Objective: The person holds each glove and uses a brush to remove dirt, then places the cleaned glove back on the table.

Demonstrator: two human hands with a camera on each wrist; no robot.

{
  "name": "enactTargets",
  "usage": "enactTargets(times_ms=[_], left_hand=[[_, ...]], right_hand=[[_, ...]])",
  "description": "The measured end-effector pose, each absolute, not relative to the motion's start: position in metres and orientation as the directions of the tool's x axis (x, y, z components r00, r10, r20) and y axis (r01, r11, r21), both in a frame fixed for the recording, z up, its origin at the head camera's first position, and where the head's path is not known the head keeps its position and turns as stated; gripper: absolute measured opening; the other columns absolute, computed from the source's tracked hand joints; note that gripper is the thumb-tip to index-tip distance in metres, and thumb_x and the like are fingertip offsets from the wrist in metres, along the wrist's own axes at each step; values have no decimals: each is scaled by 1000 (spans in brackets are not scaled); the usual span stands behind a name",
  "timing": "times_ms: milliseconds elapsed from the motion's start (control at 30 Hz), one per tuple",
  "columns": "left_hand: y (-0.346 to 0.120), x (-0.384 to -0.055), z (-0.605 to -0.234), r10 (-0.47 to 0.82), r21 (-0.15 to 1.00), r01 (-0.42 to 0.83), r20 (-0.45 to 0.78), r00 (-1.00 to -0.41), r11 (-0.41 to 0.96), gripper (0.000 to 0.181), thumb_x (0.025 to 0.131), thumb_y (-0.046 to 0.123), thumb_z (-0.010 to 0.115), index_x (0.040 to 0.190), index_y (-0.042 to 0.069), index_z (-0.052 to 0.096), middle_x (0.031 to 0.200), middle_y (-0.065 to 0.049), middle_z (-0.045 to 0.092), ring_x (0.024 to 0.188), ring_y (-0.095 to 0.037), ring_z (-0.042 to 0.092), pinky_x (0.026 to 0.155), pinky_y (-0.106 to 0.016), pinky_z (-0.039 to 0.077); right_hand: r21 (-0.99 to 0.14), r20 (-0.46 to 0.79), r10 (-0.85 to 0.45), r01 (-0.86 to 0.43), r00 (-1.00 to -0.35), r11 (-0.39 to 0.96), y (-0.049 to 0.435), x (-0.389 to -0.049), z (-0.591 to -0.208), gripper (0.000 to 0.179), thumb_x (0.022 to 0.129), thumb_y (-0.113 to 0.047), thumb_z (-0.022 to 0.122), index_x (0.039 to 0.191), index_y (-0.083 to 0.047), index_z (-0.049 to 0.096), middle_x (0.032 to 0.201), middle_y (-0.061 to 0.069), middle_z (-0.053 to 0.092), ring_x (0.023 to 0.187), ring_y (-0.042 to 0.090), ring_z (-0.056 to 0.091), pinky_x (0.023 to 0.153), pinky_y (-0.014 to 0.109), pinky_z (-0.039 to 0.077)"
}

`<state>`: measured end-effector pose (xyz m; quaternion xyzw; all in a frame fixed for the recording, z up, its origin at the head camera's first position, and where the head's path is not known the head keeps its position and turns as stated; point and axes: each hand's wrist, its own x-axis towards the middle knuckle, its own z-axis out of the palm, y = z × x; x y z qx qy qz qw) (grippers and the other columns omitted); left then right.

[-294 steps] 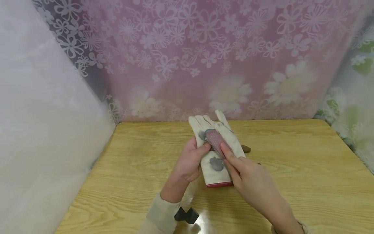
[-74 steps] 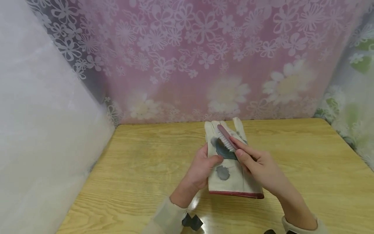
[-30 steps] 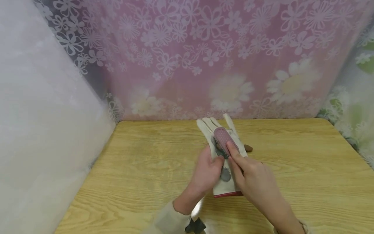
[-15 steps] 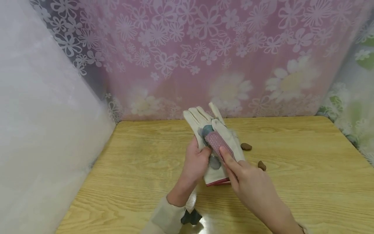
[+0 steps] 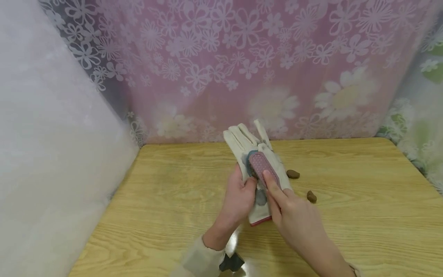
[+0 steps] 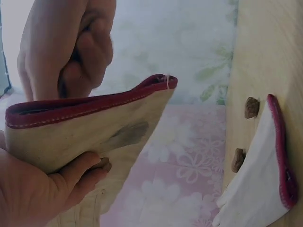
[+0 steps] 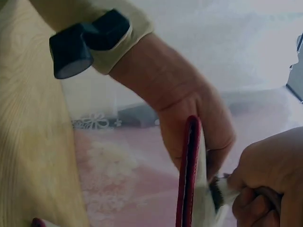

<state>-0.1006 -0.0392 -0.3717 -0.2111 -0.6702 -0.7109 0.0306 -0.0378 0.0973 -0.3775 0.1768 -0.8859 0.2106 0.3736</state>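
A cream work glove [image 5: 240, 146] with a red-trimmed cuff is held above the table, its fingers pointing away. My left hand [image 5: 238, 196] grips its left side, thumb on top and fingers curled beneath, as the left wrist view shows. Across the palm lies a pink scrubbing brush [image 5: 261, 163], gripped by my right hand [image 5: 297, 219] with the index finger stretched along its back. The bristles [image 7: 218, 194] meet the fabric in the right wrist view. A wet bluish patch [image 5: 250, 158] shows beside the brush head, and a grey stain [image 5: 261, 197] sits nearer the cuff.
Two small brown lumps [image 5: 293, 174] lie on the wooden table [image 5: 166, 200] to the right. In the left wrist view a second white glove [image 6: 258, 184] with a red cuff rests near them. Flowered and whitish sheets enclose the back and sides.
Over the last half second the glove shifts slightly right and the brush slides up its palm toward the fingers. At 2.5 seconds ago the brush was tilted on edge, bristles showing.
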Motion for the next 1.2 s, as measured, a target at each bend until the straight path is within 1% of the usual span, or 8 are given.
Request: enactTargets(times_ms=[100,200,400,567,733,933,1067,1200], left_hand=[[-29,-95,-375,301,928,366,369,-879,-67,49,93,-8,40,140,6,49,128,-12,62,112,-15,60,91,-28,52],[-22,-93,-376,353,928,368,363,-862,-56,52,93,-7,40,143,6,46,134,-11,59,118,-14,56,98,-27,48],[-34,-111,-367,265,951,291,308,-914,-104,51,95,-4,42,145,6,43,134,-11,59,120,-16,56,100,-31,46],[-46,-124,-359,232,921,306,361,-903,-239,47,97,-6,40,143,1,43,137,-15,55,127,-22,53,105,-36,44],[-34,-116,-363,325,929,354,369,-871,-106,52,94,-8,39,144,4,45,134,-16,58,117,-17,58,94,-28,50],[-24,-112,-371,387,937,348,327,-862,-16,54,92,-8,39,145,4,43,136,-13,57,116,-12,55,95,-24,48],[-35,-124,-369,279,956,270,291,-915,-112,53,92,-8,40,144,2,42,135,-15,57,119,-18,55,99,-30,46],[-43,-130,-368,246,951,247,288,-925,-187,51,93,-8,42,144,0,43,137,-17,55,124,-23,53,102,-36,46]], right_hand=[[-244,815,-116,-517,-568,821,101,-53,-383,50,108,-37,32,143,-9,54,56,3,45,46,0,20,38,19,21],[-253,858,-73,-542,-509,801,104,-67,-385,48,108,-36,34,147,-12,48,58,9,52,46,6,27,38,24,25],[-239,818,-157,-575,-553,783,98,-63,-383,52,108,-38,33,136,-5,60,60,6,53,47,4,28,39,20,27],[-196,788,-196,-538,-584,820,92,-55,-383,53,107,-41,30,135,-11,64,59,1,44,46,2,20,37,19,23],[-188,845,-121,-502,-520,845,103,-69,-387,47,107,-37,34,144,-14,54,57,6,45,43,4,20,34,23,21],[-210,870,-91,-532,-484,820,109,-85,-393,46,107,-35,37,150,-19,44,59,9,49,44,7,24,35,27,25],[-158,842,-213,-604,-495,781,101,-80,-399,46,108,-33,35,145,-13,52,61,5,47,46,3,22,36,20,25],[-181,813,-224,-599,-538,780,100,-75,-399,48,108,-37,33,137,-11,61,61,1,45,48,2,21,38,19,25]])
